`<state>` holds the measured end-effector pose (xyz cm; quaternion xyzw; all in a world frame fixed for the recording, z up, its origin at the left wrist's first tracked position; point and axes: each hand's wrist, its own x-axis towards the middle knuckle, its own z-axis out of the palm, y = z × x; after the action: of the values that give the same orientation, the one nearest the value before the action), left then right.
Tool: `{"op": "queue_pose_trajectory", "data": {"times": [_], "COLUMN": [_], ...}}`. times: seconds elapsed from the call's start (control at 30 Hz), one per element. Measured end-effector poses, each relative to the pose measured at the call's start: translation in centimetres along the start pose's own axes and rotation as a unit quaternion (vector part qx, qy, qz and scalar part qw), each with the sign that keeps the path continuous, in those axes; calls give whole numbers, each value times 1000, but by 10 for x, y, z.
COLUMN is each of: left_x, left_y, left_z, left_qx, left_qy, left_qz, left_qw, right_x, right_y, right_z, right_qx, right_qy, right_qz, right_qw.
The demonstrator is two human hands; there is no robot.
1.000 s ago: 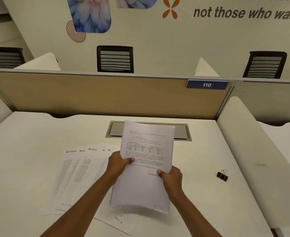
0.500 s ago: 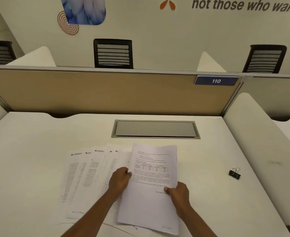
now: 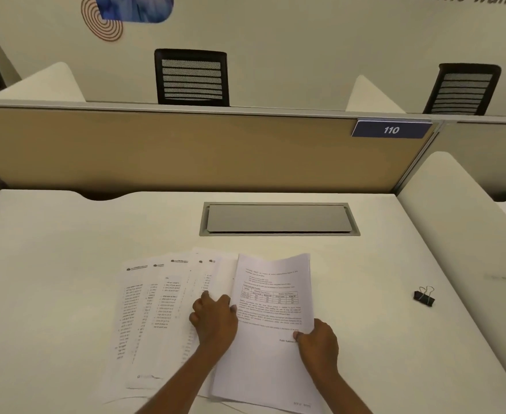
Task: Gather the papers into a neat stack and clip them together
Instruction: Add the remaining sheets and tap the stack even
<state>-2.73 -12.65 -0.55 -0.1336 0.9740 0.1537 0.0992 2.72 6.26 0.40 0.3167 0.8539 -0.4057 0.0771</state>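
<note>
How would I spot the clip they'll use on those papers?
Start at the white desk and look to its right side, well apart from the papers. The binder clip lies there alone: small, black, with wire handles, the only dark thing on the desktop.

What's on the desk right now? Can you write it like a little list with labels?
desk: white desk with a tan divider behind
top sheet: printed page with a table, held at both side edges
fanned papers: several printed sheets spread out to the left, partly under the top sheet
left hand: on the top sheet's left edge, resting on the fanned papers
right hand: pinching the top sheet's right edge
binder clip: black, lying apart on the right, untouched
stack: not gathered or clipped yet
</note>
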Motion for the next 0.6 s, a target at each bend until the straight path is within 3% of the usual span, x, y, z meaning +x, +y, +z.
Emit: {"op": "queue_pose_trajectory", "data": {"times": [0.4, 0.6], "left_x": [13, 22], "left_y": [-5, -14], "left_z": [-7, -12], "left_qx": [-76, -135], "left_qy": [-14, -30], "left_qz": [-40, -42], "left_qw": [996, 990], "right_x": [-22, -18], "right_y": [-18, -22], "right_z": [4, 12], "right_qx": [128, 97], "right_qy": [-48, -50], "right_qz": [24, 26], "right_qw": [990, 994]}}
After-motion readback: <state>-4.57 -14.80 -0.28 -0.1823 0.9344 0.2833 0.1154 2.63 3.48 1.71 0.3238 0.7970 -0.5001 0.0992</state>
